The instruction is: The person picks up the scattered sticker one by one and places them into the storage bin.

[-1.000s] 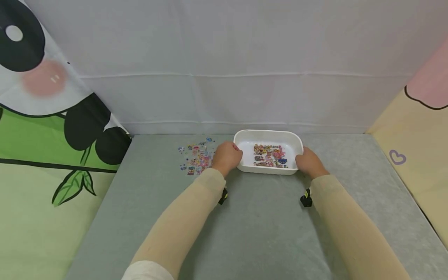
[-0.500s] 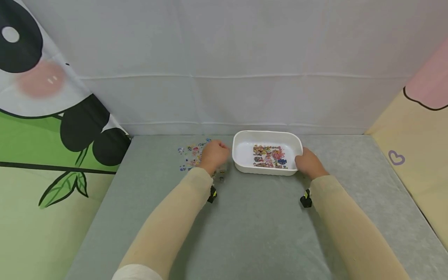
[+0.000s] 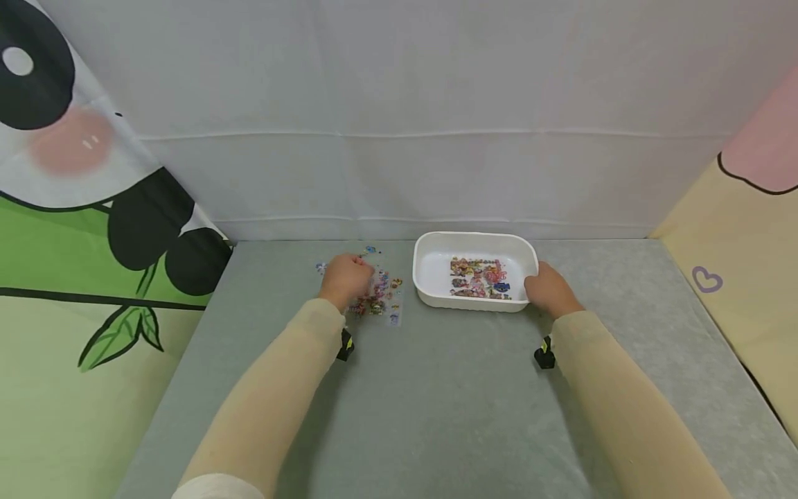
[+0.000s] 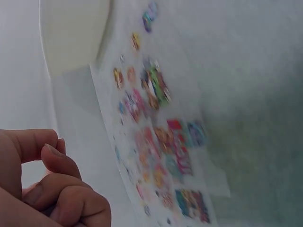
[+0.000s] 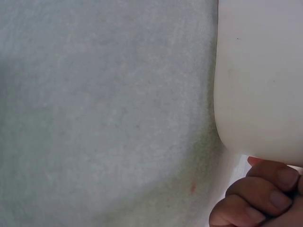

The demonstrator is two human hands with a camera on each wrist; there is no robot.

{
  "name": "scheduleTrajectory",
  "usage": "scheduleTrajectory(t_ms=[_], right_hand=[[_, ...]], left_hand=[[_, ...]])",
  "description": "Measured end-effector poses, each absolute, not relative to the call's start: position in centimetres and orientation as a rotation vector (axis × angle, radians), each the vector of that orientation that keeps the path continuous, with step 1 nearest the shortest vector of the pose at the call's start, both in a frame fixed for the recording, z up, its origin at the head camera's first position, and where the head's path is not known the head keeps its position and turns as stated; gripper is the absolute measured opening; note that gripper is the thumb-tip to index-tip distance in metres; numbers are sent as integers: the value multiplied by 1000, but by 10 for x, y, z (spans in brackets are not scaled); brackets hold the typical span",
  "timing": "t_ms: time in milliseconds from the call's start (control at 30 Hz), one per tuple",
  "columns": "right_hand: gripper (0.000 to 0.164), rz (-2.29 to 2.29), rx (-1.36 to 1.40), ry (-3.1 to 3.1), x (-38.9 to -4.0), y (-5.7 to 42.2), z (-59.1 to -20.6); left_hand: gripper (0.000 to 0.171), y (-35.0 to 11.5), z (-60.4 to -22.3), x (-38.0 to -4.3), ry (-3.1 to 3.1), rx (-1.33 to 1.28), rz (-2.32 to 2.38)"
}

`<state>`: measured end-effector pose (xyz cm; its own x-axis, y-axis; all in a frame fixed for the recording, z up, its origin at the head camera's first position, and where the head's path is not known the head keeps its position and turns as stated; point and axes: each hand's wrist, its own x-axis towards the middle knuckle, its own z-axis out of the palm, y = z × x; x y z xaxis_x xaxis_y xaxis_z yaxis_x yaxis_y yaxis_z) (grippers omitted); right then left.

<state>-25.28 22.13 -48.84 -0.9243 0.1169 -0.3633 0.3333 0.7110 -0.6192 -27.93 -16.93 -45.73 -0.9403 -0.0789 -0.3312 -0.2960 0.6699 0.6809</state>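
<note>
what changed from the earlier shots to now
The left hand has come away from the left end of the white plastic tray and moved left, over the clear sticker sheets beside it. The right hand stays gripping the tray's right end; the tray and the stickers inside it look unchanged.

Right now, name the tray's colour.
The tray is white; it shows best in the head view.
</note>
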Motion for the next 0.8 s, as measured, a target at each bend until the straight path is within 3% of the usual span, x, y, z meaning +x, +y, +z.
scheduleTrajectory(t_ms=[167, 433, 800], right_hand=[[62, -1035, 354, 2626, -253, 220, -488], [61, -1032, 359, 2616, -252, 219, -486], [62, -1045, 342, 2621, -250, 221, -485]], left_hand=[[34, -192, -466, -279, 2635, -320, 1113], [29, -221, -479, -274, 2647, -351, 1081], [23, -215, -485, -248, 2728, -315, 891]])
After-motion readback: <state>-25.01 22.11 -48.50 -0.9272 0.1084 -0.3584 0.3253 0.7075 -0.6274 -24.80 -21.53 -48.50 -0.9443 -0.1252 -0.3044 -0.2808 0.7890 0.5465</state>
